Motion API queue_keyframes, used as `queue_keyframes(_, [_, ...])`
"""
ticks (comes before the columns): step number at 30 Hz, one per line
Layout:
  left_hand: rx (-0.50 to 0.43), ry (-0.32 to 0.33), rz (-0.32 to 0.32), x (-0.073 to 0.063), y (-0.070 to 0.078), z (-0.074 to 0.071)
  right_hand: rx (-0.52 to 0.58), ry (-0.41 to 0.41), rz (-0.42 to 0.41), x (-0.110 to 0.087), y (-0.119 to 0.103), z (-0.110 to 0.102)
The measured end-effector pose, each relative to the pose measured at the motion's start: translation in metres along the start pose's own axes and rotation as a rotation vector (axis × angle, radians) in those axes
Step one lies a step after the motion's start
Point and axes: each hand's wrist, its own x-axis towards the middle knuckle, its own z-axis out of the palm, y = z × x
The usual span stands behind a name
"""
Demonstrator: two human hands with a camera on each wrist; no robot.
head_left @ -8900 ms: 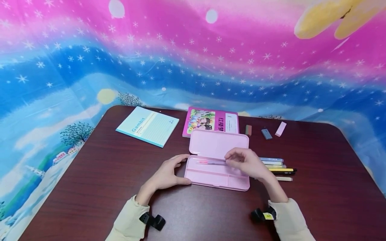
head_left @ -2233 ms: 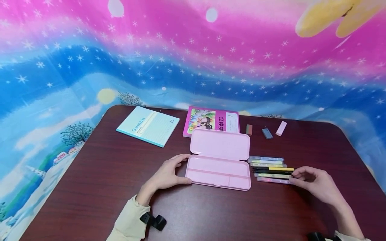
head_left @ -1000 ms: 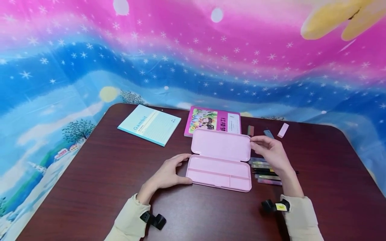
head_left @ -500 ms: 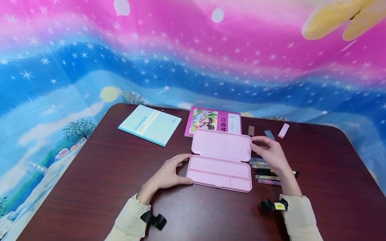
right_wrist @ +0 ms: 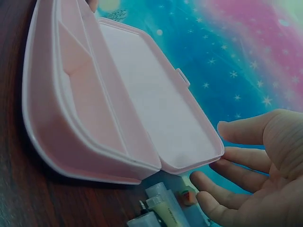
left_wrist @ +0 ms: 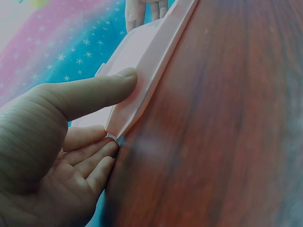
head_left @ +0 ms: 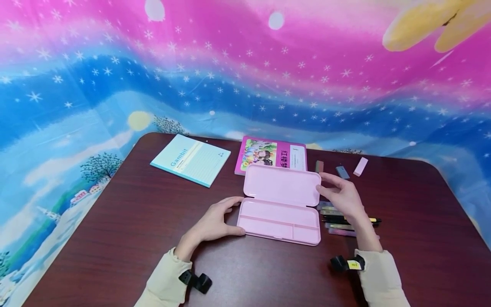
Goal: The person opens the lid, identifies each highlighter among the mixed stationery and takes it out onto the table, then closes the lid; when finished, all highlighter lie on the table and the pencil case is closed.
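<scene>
A pink pencil case (head_left: pixel 278 219) lies with its lid raised in the middle of the table, its compartments bare. My left hand (head_left: pixel 212 219) grips the left end of the base, thumb at the front side and fingers behind, as the left wrist view confirms. At the lid (head_left: pixel 281 185), the thumb and fingertips of my right hand (head_left: pixel 345 198) are at its right edge; in the right wrist view the fingers (right_wrist: pixel 246 161) meet the lid's corner. Several pens (head_left: pixel 333 226) lie in a row right of the case, partly hidden under my right forearm.
A light-blue notebook (head_left: pixel 192 160) lies at the back left. Behind the lid is a pink picture book (head_left: pixel 261 153). A two-coloured eraser (head_left: pixel 319 166), a grey-blue eraser (head_left: pixel 342 172) and a pink-white block (head_left: pixel 360 166) sit at the back right. A printed cloth (head_left: pixel 245 76) hangs behind the table.
My right hand first held a pen over the case, then laid it beside the other pens. It has since moved back and left to the lid's edge. My left hand stays put.
</scene>
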Motion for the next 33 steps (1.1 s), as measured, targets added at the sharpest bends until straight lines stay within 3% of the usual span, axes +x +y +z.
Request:
queue_keyframes(6, [-0.003, 0.003, 0.000, 0.000, 0.000, 0.000, -0.014, 0.031, -0.071, -0.007, -0.005, -0.002])
queue_keyframes(13, [-0.006, -0.006, -0.001, 0.000, 0.000, 0.001, -0.036, 0.000, -0.135, -0.025, -0.011, -0.009])
queue_keyframes(24, [-0.003, -0.003, 0.004, 0.000, 0.000, 0.000, 0.145, -0.036, -0.215, -0.048, -0.011, -0.013])
queue_keyframes(29, [-0.001, -0.006, -0.003, 0.001, 0.001, 0.000, 0.160, -0.019, -0.262, -0.055, -0.006, -0.015])
queue_keyframes(33, [0.008, 0.003, -0.015, 0.001, 0.001, 0.001, 0.154, -0.010, -0.248, -0.060, -0.001, -0.015])
